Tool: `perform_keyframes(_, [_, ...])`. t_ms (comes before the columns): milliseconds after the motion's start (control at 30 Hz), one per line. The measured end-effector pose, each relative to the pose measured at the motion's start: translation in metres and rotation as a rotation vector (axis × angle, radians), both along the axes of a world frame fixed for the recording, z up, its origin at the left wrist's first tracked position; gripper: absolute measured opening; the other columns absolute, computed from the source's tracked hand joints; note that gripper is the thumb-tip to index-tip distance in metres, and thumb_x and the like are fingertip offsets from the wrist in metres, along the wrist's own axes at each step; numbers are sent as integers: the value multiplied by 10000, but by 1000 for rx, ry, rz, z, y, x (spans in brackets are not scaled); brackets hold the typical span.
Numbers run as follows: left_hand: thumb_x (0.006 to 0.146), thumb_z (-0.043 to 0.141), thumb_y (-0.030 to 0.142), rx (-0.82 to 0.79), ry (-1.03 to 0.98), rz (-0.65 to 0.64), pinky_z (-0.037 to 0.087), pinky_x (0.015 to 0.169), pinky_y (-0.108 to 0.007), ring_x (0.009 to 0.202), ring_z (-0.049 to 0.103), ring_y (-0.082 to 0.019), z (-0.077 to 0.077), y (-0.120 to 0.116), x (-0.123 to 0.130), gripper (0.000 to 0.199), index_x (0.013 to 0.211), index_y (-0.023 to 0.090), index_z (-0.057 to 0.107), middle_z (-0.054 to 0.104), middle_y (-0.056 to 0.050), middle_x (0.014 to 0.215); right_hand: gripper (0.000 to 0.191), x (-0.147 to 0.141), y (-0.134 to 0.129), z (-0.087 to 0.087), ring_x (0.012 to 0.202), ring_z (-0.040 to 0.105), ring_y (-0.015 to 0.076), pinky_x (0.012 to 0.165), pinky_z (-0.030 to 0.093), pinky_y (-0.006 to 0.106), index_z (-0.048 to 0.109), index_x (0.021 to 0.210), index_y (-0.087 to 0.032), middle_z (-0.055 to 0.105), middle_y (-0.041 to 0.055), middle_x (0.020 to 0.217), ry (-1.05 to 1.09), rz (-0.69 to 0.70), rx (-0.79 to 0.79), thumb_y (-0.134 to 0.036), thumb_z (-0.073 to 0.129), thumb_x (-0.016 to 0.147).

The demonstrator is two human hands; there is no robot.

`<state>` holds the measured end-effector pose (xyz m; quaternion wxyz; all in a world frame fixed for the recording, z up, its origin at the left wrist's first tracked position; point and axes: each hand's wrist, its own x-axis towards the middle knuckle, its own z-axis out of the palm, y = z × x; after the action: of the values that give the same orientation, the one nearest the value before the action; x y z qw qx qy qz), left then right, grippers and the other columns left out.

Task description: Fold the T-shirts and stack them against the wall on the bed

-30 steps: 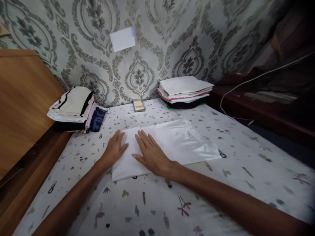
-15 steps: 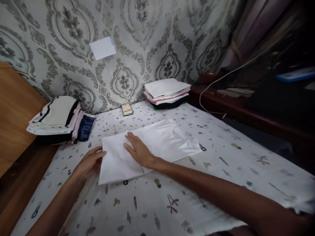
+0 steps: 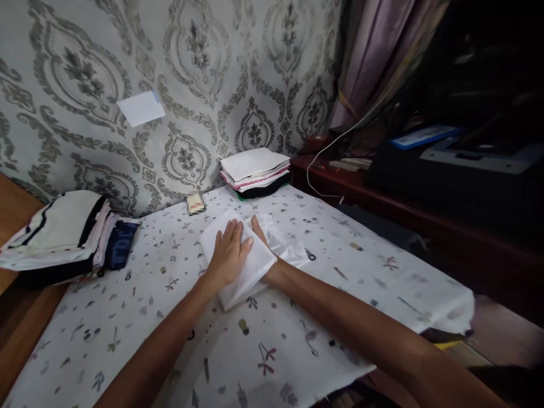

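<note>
A white garment (image 3: 250,275) lies on the printed bedsheet, its left part folded over towards the right. My left hand (image 3: 230,252) rests flat on the folded layer, fingers stretched out and slightly spread. Under the folded flap lies most of my right hand (image 3: 259,231); one stretched-out digit shows past the flap's far edge, and the wrist comes out at its right corner. The rest of its fingers are hidden. Beyond my right hand, the garment's thin, crumpled end (image 3: 289,243) lies on the sheet.
A stack of folded clothes (image 3: 255,170) sits at the back by the wall. Another pile (image 3: 59,229) stands at the left edge, with a dark blue piece beside it. A small pale packet (image 3: 196,203) lies between them. A white cable (image 3: 317,190) hangs near the dark red furniture (image 3: 361,195).
The garment's left part has been folded over to the right. My left hand moved from its left edge onto the top, and my right hand is now under the flap. The view turned right.
</note>
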<state>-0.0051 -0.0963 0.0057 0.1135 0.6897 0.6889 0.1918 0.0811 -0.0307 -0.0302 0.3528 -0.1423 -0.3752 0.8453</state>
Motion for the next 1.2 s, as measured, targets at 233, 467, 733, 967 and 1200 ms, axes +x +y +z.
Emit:
perform_keyframes(233, [1025,181,484,-69,77,-29,74,1264,-485,1557,66,-231,-3,33,41,674,1569,91,247,151,-139,1671,732,42,27,4,1116,663,293,1030,479,482,669,1116,-238,746,92,1068,51,6,-183,-738,164,941])
perform_keyframes(467, [1023,144,505,-54,32,-34,81,1260,-503,1559,48,-225,-15,51,60,687,1577,108,230,137,-123,1676,721,66,44,5,1040,695,292,972,524,468,638,1182,-191,748,97,1019,75,9,-260,-701,172,975])
perform_keyframes(733, [1028,131,506,-56,84,-40,137,1250,-529,1557,81,-240,-24,59,72,681,1574,113,237,151,-135,1671,640,81,76,-5,980,707,280,901,562,514,509,1358,-195,707,119,1127,69,-55,-306,-627,196,1004])
perform_keyframes(967, [1030,165,507,-83,187,-89,128,1245,-551,1555,118,-249,-25,59,72,682,1568,97,252,184,-155,1663,599,102,102,-5,1279,580,234,1083,450,455,485,1371,-196,586,165,1384,-98,-311,-117,-585,215,1003])
perform_keyframes(1200, [1036,234,480,-83,183,-163,137,1221,-624,1543,178,-290,-23,55,73,614,1508,114,377,268,-173,1639,412,91,100,9,1339,521,256,1149,350,490,666,1215,-240,626,82,1386,-420,-455,513,-478,569,893])
